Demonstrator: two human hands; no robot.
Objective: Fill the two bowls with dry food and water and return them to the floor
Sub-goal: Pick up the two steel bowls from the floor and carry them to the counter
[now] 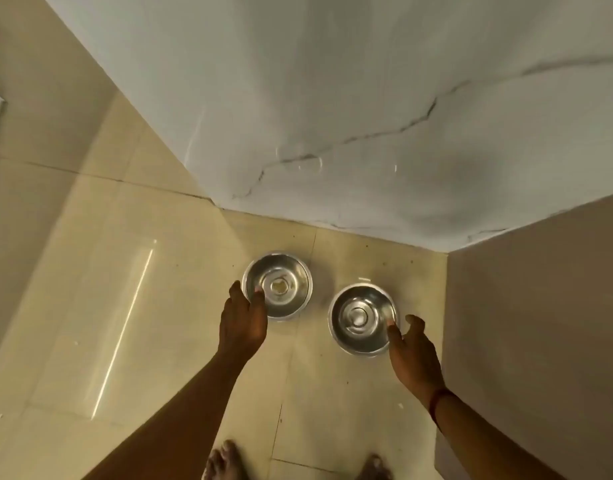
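Note:
Two empty steel bowls stand on the beige tiled floor near a wall corner. The left bowl (284, 271) has a small pale residue at its centre. My left hand (244, 320) pinches its near-left rim, thumb inside and fingers outside. The right bowl (358, 306) sits a little nearer to me. My right hand (414, 355) is at its right rim: the thumb rests on the rim, and the fingers are curled just outside, slightly apart from the metal. Both bowls still rest on the floor.
A white cracked wall (333, 116) rises behind the bowls and a beige wall (540, 323) closes the right side. My bare feet (225, 462) stand on the tiles at the bottom. Open tiled floor (107, 306) stretches to the left.

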